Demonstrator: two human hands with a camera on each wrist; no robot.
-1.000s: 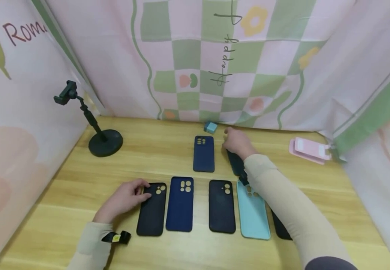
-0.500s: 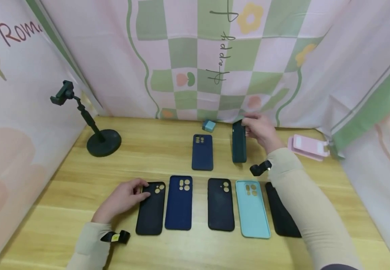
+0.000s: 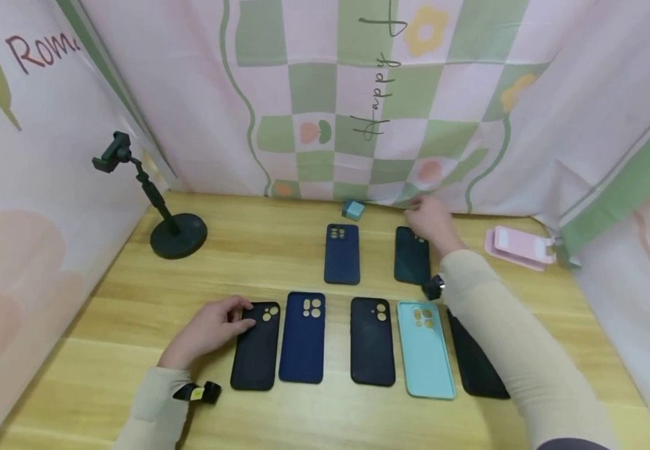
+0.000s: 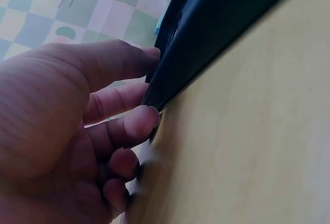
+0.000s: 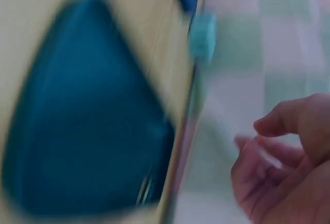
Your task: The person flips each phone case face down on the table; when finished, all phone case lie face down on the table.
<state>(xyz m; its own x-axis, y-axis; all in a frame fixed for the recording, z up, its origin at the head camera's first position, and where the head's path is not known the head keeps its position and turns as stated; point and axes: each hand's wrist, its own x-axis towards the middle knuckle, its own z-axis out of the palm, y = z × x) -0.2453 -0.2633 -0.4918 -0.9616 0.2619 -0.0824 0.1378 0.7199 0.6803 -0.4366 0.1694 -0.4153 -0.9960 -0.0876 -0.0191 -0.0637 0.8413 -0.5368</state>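
My left hand (image 3: 209, 330) pinches the upper left edge of a black phone case (image 3: 254, 359) lying at the left end of the front row. In the left wrist view, thumb and fingertips meet at the edge of that case (image 4: 206, 44). Farther back, a dark teal phone case (image 3: 411, 259) lies flat, its camera holes at the top right. Just beyond its top edge is my right hand (image 3: 430, 220), holding nothing. The right wrist view shows this hand (image 5: 289, 170) apart from the blurred teal case (image 5: 85, 121), its fingers loosely bent.
A navy case (image 3: 304, 344), a second black one (image 3: 372, 347), a light blue one (image 3: 427, 356) and another black one (image 3: 474, 362), partly under the right sleeve, fill the front row. Behind are a blue case (image 3: 342, 256), small blue block (image 3: 353, 210), pink stand (image 3: 519, 247) and black phone stand (image 3: 177, 237).
My right hand has raised the dark teal case on edge, laid it flat farther right and let go. My left hand stays on the black case.
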